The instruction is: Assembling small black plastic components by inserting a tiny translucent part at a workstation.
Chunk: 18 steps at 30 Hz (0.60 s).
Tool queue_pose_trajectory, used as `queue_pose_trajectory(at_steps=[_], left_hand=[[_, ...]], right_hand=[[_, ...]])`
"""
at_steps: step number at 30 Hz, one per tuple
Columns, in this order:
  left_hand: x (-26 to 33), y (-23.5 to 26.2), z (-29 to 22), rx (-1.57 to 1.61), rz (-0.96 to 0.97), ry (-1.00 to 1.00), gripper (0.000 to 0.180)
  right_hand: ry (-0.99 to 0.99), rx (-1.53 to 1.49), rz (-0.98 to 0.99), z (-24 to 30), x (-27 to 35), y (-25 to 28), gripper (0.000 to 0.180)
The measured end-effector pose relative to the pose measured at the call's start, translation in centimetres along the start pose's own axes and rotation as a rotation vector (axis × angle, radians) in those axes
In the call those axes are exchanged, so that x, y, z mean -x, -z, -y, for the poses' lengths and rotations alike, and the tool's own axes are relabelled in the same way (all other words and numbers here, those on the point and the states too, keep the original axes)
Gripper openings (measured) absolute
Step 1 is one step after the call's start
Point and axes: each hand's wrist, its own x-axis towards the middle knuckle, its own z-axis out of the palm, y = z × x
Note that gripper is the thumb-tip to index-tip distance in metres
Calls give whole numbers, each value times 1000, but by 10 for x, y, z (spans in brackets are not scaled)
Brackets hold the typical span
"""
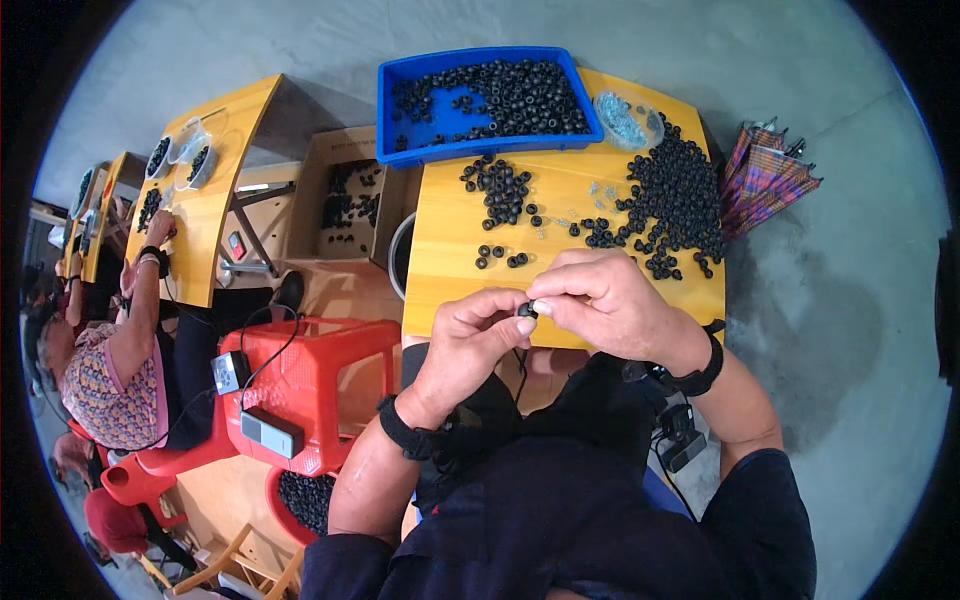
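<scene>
Just over the near edge of the yellow table, my left hand pinches a small black round part between thumb and fingertips. My right hand meets it there, its thumb and forefinger closed at the same part; anything finer between those fingertips is too small to make out. Beyond my hands lie a few loose black ring-shaped parts and a larger group. A big heap of smaller black parts spreads on the right. Tiny clear pieces lie between the groups.
At the table's far side stand a blue tray of black parts and a clear tub of bluish pieces. An umbrella is at the right. Leftward are a cardboard box, a red stool carrying devices, and another person at a table.
</scene>
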Motion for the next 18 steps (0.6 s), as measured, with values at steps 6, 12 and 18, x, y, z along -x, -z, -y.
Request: queue_pose_trajectory(at_steps=[6,12,18], left_hand=[[-3,0,-1,-5,-45,25,17],[-2,1,1,0,-49,39,17],[-4,1,1,3,-55,57,18]], right_hand=[[-45,-1,35,-1,0,0,10],[-103,-67,86,-6,-2,1,15],[-207,-224,118,-5,-4,1,14]])
